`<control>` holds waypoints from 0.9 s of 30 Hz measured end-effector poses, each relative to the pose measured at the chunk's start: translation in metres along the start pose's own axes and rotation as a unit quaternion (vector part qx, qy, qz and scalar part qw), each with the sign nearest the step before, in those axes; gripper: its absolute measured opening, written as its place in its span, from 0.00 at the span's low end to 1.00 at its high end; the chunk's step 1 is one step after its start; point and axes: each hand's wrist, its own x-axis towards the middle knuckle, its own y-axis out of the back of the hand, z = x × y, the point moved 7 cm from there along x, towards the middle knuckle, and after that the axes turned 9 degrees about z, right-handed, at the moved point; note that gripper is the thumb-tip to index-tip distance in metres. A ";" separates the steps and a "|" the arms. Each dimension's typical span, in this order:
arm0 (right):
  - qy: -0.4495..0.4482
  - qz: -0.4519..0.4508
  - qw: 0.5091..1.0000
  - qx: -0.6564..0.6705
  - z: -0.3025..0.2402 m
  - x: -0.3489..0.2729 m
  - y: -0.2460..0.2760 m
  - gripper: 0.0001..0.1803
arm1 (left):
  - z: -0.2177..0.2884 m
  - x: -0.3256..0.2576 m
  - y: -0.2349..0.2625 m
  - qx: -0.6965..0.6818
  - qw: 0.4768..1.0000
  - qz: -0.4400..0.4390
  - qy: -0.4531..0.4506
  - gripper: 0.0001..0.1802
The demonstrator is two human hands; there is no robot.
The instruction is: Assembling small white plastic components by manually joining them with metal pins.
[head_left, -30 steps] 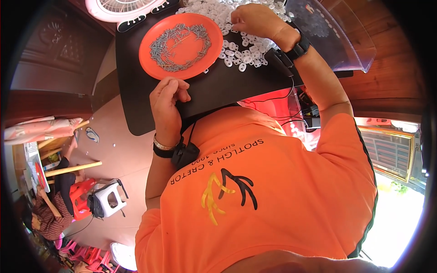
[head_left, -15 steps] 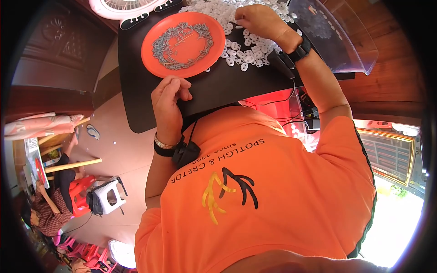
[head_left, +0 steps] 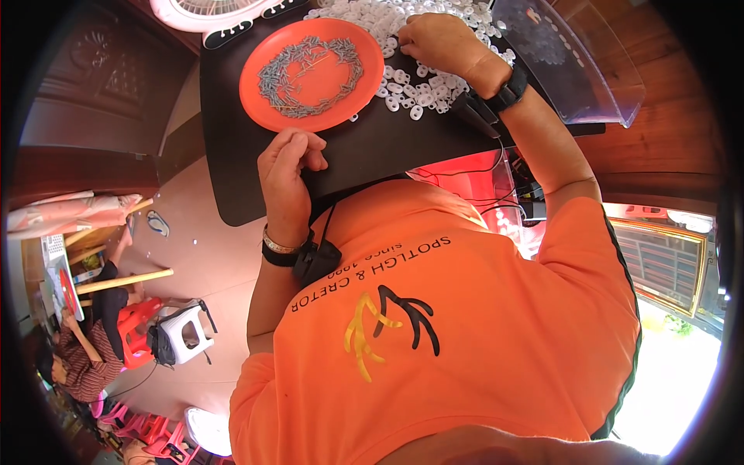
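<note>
My right hand (head_left: 446,45) reaches over a heap of small white plastic pieces (head_left: 418,94), each oval with holes. Its fingers are curled down and closed at the heap; whatever is between the fingertips is hidden. My left hand (head_left: 288,172) is at the table's near edge, just below a round orange-red plate (head_left: 256,108). Thumb and fingers are bent together there, and anything they hold cannot be made out. On the plate, many small grey screw-like pieces (head_left: 341,97) lie in a rough ring, with a few thin yellowish sticks among them.
The black table (head_left: 232,170) carries a white fan (head_left: 221,12) at its far left. A clear plastic bin (head_left: 597,85) stands at the right. Another person (head_left: 89,364) sits at far left near a white stool (head_left: 187,337). Cables hang below the table.
My right hand has shifted slightly toward me over the white pieces, its fingers bent further down. My left hand has stayed in place.
</note>
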 end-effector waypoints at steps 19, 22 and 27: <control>0.211 0.144 0.917 0.306 -0.130 -0.017 0.079 0.05 | 0.003 -0.003 -0.024 -0.015 0.994 -0.080 0.068 0.21; 0.212 0.156 0.914 0.310 -0.136 -0.020 0.074 0.10 | 0.000 -0.005 -0.028 -0.077 0.989 -0.090 0.092 0.19; 0.160 0.120 0.910 0.364 -0.137 -0.020 0.068 0.11 | -0.007 -0.006 -0.024 -0.140 0.980 -0.081 0.117 0.14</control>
